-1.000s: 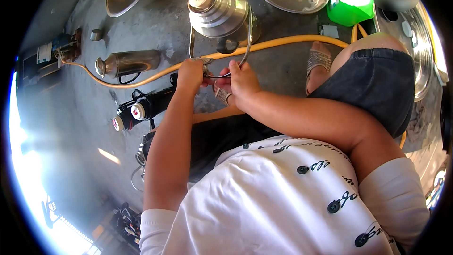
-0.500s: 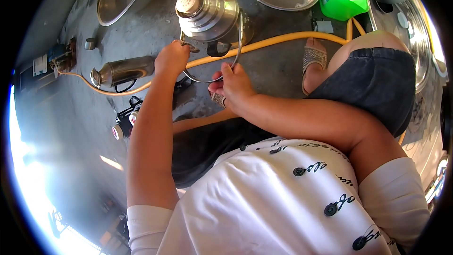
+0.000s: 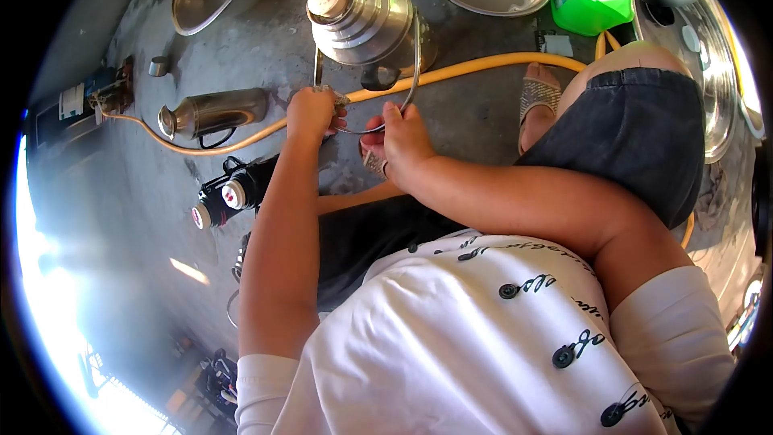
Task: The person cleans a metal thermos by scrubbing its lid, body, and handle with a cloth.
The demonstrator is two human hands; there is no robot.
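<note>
A shiny metal thermos flask (image 3: 366,28) with a pale stopper stands on the floor ahead of me, its wire carrying handle (image 3: 418,56) swung towards me. My right hand (image 3: 405,138) pinches the near right part of that handle between thumb and fingers. On the handle's left side, my left hand (image 3: 312,117) is closed round a small greyish-brown scouring pad (image 3: 340,99), pressed against the wire. Its fingers are partly hidden, and the pad shows only at the edge.
A yellow hose (image 3: 483,63) runs across the floor behind the handle. Left lie a smaller metal flask (image 3: 221,113) and dark flasks with pale stoppers (image 3: 233,195). A metal basin (image 3: 491,8) holding cloudy water, a green jug (image 3: 592,20) and a large tub (image 3: 189,24) stand farther off.
My left hand has slid down along the wire handle, towards my right hand. The right hand keeps its hold. The whole view has shifted slightly.
</note>
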